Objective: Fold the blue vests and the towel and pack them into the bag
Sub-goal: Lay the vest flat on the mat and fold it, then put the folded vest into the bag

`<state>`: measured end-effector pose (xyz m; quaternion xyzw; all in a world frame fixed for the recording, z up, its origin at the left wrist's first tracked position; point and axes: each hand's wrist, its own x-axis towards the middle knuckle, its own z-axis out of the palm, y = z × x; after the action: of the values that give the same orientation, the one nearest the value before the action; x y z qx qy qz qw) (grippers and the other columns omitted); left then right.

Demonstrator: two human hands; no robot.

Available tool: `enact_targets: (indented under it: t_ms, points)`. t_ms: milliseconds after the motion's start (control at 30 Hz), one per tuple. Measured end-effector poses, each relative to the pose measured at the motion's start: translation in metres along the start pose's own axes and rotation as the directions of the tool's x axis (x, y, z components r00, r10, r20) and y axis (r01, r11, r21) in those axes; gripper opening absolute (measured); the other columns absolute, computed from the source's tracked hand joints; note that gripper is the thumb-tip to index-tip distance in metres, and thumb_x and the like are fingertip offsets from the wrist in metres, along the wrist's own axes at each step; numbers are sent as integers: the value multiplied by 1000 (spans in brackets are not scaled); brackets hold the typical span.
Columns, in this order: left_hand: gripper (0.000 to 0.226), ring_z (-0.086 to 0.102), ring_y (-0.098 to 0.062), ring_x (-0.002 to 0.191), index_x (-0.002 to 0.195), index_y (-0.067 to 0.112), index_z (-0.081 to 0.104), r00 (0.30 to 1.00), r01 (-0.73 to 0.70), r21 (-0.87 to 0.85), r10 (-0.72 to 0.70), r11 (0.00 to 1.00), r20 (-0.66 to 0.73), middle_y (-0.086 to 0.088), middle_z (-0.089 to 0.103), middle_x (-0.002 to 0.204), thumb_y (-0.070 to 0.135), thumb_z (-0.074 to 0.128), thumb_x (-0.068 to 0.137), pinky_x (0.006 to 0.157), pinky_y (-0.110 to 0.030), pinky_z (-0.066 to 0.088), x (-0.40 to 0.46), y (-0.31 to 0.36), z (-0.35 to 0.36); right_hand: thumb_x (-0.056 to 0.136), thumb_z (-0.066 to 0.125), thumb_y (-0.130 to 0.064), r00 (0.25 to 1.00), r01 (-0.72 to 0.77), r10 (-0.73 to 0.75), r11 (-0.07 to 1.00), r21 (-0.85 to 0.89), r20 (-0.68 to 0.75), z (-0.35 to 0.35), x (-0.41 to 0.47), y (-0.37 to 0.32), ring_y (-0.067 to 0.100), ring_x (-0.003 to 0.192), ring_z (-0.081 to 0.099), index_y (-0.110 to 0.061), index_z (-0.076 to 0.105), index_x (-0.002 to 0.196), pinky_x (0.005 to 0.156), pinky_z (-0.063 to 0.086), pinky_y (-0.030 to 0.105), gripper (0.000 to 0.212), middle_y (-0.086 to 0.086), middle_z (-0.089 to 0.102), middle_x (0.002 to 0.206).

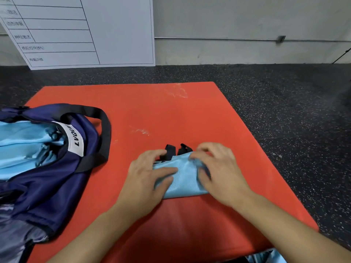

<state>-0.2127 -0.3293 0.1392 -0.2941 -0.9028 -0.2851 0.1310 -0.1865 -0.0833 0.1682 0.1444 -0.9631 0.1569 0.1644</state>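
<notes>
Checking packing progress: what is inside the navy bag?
Light blue fabric fills the open mouth of the navy bag, looking like vests already packed. How many pieces, and any towel underneath, is hidden.

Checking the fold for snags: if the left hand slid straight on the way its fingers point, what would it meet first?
The left hand already lies on the folded blue vest, fingers pointing toward the right hand. Going on, it would likely cross the vest and meet the right hand's fingers.
</notes>
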Motion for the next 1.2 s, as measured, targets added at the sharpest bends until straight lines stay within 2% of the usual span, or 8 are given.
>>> enact_targets:
  t_ms: [100,200,433,533,733,833,933,1200]
  points:
    - [32,29,-22,149,123,47,68,994,37,43,-42,998,100,5,39,157,46,51,96,113,-45,31,-8,-11,11,76,60,-15,985,127,-133,990,63,108,12,-9,-13,20,142,38,-35,66,125,118,28,43,54,-3,46,149]
    - [37,19,-20,153,129,52,63,990,68,35,-71,997,121,6,32,162,51,42,99,116,-41,24,-12,-16,13,92,55,-27,976,152,-156,988,34,152,20,-16,-15,21,151,27,-40,66,130,123,20,46,41,-2,39,158]
    - [43,9,-19,155,120,63,61,938,283,-38,-268,958,219,3,32,162,69,35,86,118,-30,9,-10,-28,1,95,45,-54,936,-296,265,949,111,232,23,-18,16,21,154,24,-54,67,119,122,26,44,32,2,39,161]
    - [28,5,-16,156,118,64,62,911,336,-74,-304,939,278,6,33,162,60,50,93,120,-29,7,-10,-30,-7,89,49,-59,896,-373,292,903,213,334,17,-16,29,14,141,44,-60,66,115,116,36,43,31,-6,57,145]
    - [28,17,2,150,117,58,62,940,272,-197,-217,942,262,29,44,145,56,50,92,126,-31,10,-9,-24,-2,90,74,-26,940,-283,203,914,292,273,12,-13,26,-7,113,58,-39,74,112,96,35,9,26,-27,64,117]
    - [33,36,5,142,120,43,69,946,303,-312,-243,900,216,24,53,139,22,67,96,119,-18,23,-9,-18,-1,86,76,-20,947,-290,208,882,371,246,14,-13,26,-5,112,59,-41,73,114,97,39,14,36,-28,63,122]
    - [45,56,0,126,121,30,73,962,271,-442,-247,855,114,20,63,127,1,71,88,107,-15,38,-6,-11,-8,83,78,-8,948,-308,208,797,520,242,13,-7,25,8,80,64,-39,73,116,77,50,22,46,-23,63,123]
    - [53,60,0,120,120,21,73,949,271,-502,-315,821,-3,15,65,123,-12,68,79,104,-11,39,-13,-13,-42,87,74,5,963,-267,135,596,758,233,5,14,3,18,61,48,-32,73,119,58,40,32,50,-16,63,130]
